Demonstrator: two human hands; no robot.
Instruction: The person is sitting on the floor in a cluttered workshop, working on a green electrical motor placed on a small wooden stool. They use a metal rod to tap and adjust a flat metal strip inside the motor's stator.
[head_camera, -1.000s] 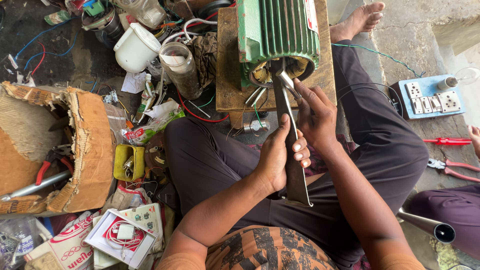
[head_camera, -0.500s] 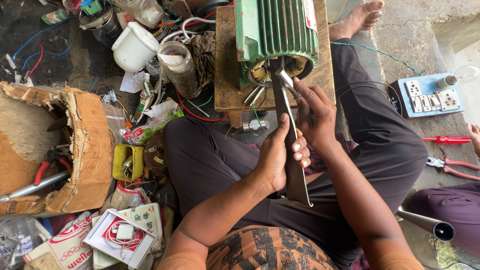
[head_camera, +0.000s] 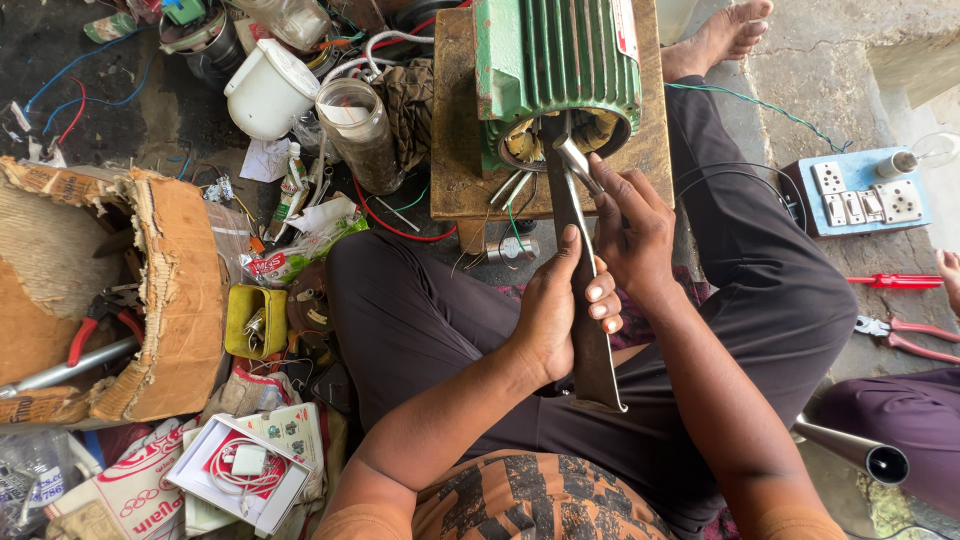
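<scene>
A green ribbed electric motor (head_camera: 556, 60) lies on a small wooden stool (head_camera: 455, 150), its open end facing me with copper windings showing. A long flat metal bar (head_camera: 582, 300) reaches from my lap into that open end. My left hand (head_camera: 560, 305) grips the bar at its middle. My right hand (head_camera: 630, 225) is closed around the bar's upper part together with a thin metal tool (head_camera: 578, 165), close to the motor's mouth. I sit cross-legged in dark trousers.
A torn cardboard box (head_camera: 150, 290) with red-handled pliers stands at left. A white jug (head_camera: 268, 90), a clear jar (head_camera: 358, 130) and loose wires lie behind it. A blue socket board (head_camera: 860, 195), red screwdriver (head_camera: 900, 282) and pliers (head_camera: 915, 335) lie right, beside another person's leg.
</scene>
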